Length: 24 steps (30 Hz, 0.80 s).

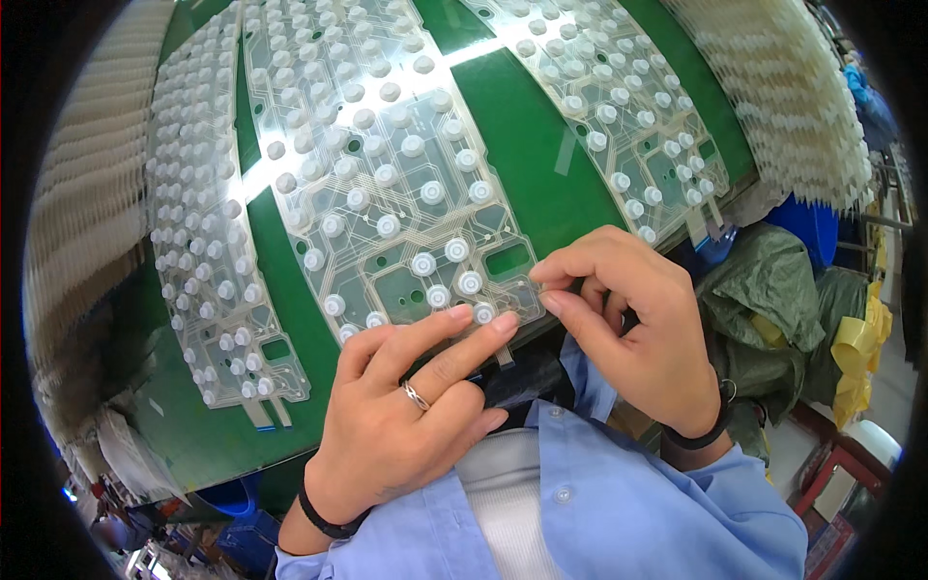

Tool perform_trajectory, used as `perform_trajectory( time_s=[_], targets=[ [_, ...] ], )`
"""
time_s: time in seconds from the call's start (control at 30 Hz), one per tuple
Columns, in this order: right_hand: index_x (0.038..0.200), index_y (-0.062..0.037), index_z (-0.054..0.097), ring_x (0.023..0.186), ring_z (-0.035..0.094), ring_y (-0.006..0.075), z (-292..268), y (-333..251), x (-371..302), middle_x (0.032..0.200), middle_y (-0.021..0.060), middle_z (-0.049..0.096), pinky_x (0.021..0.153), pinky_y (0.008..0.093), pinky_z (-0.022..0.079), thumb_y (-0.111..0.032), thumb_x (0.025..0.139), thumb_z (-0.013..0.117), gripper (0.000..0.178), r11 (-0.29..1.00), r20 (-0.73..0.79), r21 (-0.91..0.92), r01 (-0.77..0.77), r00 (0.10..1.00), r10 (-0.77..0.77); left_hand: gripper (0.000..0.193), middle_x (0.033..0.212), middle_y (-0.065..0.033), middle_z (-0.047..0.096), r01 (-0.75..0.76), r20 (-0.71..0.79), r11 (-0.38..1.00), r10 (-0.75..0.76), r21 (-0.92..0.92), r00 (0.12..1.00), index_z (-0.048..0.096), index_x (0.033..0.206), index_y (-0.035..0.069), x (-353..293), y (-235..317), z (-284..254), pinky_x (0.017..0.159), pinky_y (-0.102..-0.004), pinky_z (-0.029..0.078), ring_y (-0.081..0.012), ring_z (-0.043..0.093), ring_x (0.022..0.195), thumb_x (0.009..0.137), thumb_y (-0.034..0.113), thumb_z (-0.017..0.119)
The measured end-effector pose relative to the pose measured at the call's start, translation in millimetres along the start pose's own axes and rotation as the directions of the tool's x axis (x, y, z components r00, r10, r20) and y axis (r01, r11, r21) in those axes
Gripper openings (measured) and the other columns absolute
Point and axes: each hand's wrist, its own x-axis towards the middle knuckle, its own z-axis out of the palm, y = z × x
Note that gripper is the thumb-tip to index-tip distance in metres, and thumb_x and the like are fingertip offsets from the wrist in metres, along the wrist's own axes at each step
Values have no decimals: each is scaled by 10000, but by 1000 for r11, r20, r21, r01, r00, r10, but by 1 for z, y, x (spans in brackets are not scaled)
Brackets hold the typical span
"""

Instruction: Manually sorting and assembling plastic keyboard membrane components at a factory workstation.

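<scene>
A clear keyboard membrane [362, 256] with printed traces and white rubber domes lies in the middle of the green work surface. My left hand [411, 416], wearing a ring, reaches over its near end. Two of its fingers stretch out with their tips by the last domes, while the others curl loosely below. At the near right corner of the same membrane, my right hand [633, 329] pinches the sheet's edge between thumb and forefinger. How much of the edge is between them is hard to make out. A flat tail of the sheet shows just below the left fingertips.
Similar domed membranes lie to the left [208, 251] and right [628, 106] on the green table [527, 130]. Tall stacks of membranes [92, 184] line the left side, with another stack [793, 97] at the right. Dark green bags [764, 290] and a blue bin [807, 227] stand beyond the table's right edge.
</scene>
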Motion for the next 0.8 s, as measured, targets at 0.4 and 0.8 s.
perform_trajectory(
  time_s=[0.4,0.8],
  targets=[
    [1183,-10,561,770,581,274,6,-6,4,878,120,561,652,352,478,-29,805,682,397,983,-156,-173,-68,987,41,285,1235,-42,664,12,-81,997,-18,-72,997,539,727,101,-1,-2,-5,851,-376,432,-250,589,1135,702,248,783],
    [996,-46,674,853,624,275,-9,-29,-21,865,77,637,769,396,480,-123,810,706,204,962,269,-106,250,939,-214,231,702,-65,634,173,-121,924,-226,-342,967,633,833,38,-5,17,-17,486,-309,459,-213,608,559,766,197,788]
  ],
)
